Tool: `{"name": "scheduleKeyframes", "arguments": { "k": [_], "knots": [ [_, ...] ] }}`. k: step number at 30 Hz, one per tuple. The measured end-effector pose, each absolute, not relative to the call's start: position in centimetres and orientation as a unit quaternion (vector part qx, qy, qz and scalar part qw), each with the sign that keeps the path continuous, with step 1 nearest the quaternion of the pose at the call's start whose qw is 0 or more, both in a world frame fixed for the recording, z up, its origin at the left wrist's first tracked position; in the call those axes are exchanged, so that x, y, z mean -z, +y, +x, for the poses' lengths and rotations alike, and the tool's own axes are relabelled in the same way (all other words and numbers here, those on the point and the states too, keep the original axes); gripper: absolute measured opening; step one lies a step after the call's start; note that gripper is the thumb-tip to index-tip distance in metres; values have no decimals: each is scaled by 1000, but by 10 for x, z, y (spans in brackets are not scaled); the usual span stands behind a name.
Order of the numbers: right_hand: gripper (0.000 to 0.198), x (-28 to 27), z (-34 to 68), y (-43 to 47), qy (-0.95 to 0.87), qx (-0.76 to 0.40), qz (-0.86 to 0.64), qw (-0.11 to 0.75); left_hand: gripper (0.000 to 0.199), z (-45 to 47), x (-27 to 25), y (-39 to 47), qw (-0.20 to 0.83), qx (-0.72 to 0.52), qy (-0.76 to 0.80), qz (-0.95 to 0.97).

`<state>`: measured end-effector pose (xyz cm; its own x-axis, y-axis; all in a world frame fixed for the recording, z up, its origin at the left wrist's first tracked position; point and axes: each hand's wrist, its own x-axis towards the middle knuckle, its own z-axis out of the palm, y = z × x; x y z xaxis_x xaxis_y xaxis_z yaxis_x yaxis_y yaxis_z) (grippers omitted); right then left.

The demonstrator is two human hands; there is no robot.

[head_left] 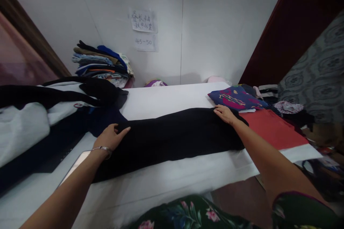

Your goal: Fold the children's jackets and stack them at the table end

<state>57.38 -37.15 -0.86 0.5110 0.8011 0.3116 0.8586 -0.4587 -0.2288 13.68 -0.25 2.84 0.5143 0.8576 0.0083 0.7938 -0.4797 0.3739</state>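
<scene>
A long black garment [174, 134], folded into a narrow strip, lies across the white table [172, 100]. My left hand [110, 137] rests on its left end, thumb and index finger spread apart; the other fingers are partly hidden. At the far edge near the right end, my right hand [225, 113] lies on the cloth with its fingers stretched out. Just beyond that hand is a folded blue and purple patterned garment [236, 98]. A red cloth [271, 127] lies flat to the right of the black garment.
Loose black clothing [99, 91] and white clothing [27, 121] are heaped at the left. Behind stands a stack of folded clothes [102, 62] against the wall. A phone-like flat object [76, 164] lies beside my left forearm. Paper notes [144, 21] hang on the wall.
</scene>
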Motion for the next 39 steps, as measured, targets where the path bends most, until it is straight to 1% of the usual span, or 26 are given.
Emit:
{"name": "scheduleKeyframes", "arguments": {
  "k": [3,4,6,9,11,13,15,16,17,19,23,26,28,29,31,33,35,37,39],
  "knots": [
    [39,13,577,-372,-480,88,-853,185,51,134,-30,-14,175,-62,481,857],
    [39,15,578,-373,-477,90,-854,186,46,135,-31,-19,183,-64,473,859],
    [39,21,582,-374,-472,94,-856,188,38,138,-35,-27,209,-94,464,856],
    [41,30,590,-377,-478,104,-850,193,32,141,-43,-33,268,-183,467,822],
    [42,36,596,-378,-490,108,-843,197,31,142,-52,-35,337,-251,460,782],
    [42,40,601,-379,-499,110,-836,198,31,145,-65,-36,451,-304,433,718],
    [42,41,604,-379,-500,109,-836,196,33,152,-82,-38,576,-344,381,636],
    [42,40,604,-379,-498,108,-838,195,35,158,-91,-38,622,-362,350,599],
    [42,39,604,-379,-496,106,-840,194,37,164,-101,-38,652,-379,321,573],
    [43,37,602,-378,-491,102,-842,196,36,178,-121,-37,671,-407,271,557],
    [43,33,597,-379,-487,96,-843,207,26,196,-146,-27,624,-449,194,609],
    [43,33,594,-380,-487,94,-842,215,37,187,-129,-15,589,-420,189,664],
    [43,32,593,-381,-489,92,-839,219,49,173,-99,-7,547,-345,262,717],
    [43,32,592,-381,-489,91,-838,222,54,164,-80,-4,505,-287,325,746],
    [43,30,590,-379,-486,89,-839,229,51,150,-45,-1,373,-171,457,789],
    [42,27,588,-377,-479,83,-841,238,48,142,-21,-2,329,-134,498,791],
    [42,22,584,-374,-470,77,-845,245,51,142,-15,-8,275,-113,503,812],
    [43,18,580,-371,-465,75,-846,248,54,148,-24,-17,156,-98,481,857],
    [44,13,576,-368,-469,71,-846,243,53,161,-40,-30,36,-113,418,901]
  ]
}}
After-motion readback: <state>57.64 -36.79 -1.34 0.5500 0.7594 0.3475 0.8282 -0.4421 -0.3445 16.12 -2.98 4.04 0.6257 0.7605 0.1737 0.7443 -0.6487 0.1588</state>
